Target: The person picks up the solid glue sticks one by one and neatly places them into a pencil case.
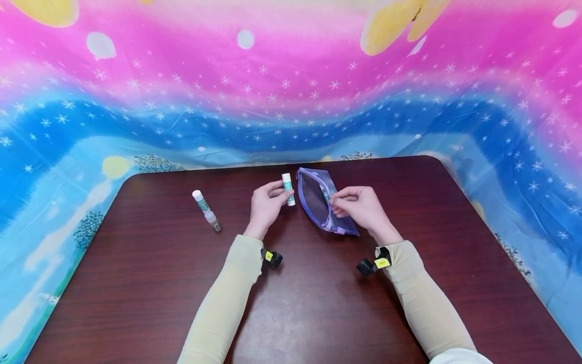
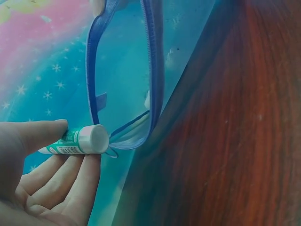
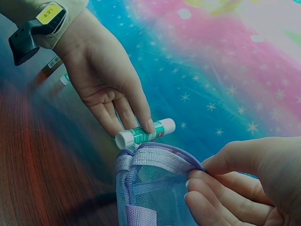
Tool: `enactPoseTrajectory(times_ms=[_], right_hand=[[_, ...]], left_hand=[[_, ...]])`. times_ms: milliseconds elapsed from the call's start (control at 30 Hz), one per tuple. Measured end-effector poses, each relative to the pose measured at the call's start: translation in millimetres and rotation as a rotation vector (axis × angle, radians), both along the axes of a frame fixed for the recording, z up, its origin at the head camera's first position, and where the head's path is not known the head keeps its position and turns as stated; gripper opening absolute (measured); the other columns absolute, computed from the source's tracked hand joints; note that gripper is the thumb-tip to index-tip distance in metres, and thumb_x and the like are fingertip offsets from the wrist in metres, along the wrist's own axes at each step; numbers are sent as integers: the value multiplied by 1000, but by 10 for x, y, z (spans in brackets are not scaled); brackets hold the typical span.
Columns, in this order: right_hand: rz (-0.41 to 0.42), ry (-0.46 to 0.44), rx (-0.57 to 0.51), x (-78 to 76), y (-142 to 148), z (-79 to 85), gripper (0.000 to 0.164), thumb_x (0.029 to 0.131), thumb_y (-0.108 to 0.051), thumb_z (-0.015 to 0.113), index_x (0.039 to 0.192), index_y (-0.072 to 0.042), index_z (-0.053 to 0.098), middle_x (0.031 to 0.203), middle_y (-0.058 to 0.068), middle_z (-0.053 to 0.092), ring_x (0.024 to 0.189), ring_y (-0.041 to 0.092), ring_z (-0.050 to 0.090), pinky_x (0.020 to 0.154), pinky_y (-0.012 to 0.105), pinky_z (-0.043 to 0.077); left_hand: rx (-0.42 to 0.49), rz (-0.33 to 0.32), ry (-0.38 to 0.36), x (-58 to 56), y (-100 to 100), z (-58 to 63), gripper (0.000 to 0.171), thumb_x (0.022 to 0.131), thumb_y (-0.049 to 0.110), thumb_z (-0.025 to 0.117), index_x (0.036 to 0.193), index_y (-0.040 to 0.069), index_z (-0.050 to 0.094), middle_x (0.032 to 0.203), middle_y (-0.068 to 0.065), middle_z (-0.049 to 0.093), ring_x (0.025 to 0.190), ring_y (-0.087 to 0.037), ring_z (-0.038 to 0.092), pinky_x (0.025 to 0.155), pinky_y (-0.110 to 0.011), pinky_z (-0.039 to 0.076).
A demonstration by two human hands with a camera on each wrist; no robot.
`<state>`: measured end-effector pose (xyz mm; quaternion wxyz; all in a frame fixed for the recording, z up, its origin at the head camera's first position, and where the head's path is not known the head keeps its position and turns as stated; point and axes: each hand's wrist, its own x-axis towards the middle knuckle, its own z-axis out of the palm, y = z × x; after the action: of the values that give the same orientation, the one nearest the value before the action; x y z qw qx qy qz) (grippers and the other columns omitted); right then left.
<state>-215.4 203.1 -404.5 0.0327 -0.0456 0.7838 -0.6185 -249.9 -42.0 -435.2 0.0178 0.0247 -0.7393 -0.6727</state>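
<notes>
My left hand pinches a small glue stick between thumb and fingers, its white cap uppermost in the head view. White ends and a green label with a barcode show on it in the left wrist view. Right beside it is a purple mesh zipper pouch, its mouth spread wide. The thumb and fingers of my right hand pinch the pouch's zipper edge. A green-labelled tube shows within the pouch's mouth, partly hidden by its edge.
To the left on the dark wooden table lie a white-capped green glue stick and a clear-capped brownish tube, end to end. A colourful snowflake-printed cloth stands around the table's back and sides.
</notes>
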Motion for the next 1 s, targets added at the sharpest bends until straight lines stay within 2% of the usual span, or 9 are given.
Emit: enactPoseTrajectory(times_ms=[267,733,1000], right_hand=[[2,0,-2,4,-1,8,17,92,-4,74,102,10,75,87,19,74,68,21,72,66,35,62],[-3,-5,14,11,-1,4,18,92,-6,75,102,9,75,88,20,74,69,22,72,67,35,62],[-3,-6,26,17,-8,17,18,92,-7,75,102,8,76,89,20,74,71,24,72,68,35,62]], left_hand=[[7,-14,0,9,55,-46,39,89,11,81,125,1,70,102,-12,75,94,-19,72,80,-29,59],[-50,-63,9,42,147,-80,38,89,15,81,125,5,72,98,-9,76,85,-17,74,78,-29,60],[0,-76,-12,31,210,-101,36,89,11,80,123,1,72,98,-12,76,84,-20,75,77,-29,60]])
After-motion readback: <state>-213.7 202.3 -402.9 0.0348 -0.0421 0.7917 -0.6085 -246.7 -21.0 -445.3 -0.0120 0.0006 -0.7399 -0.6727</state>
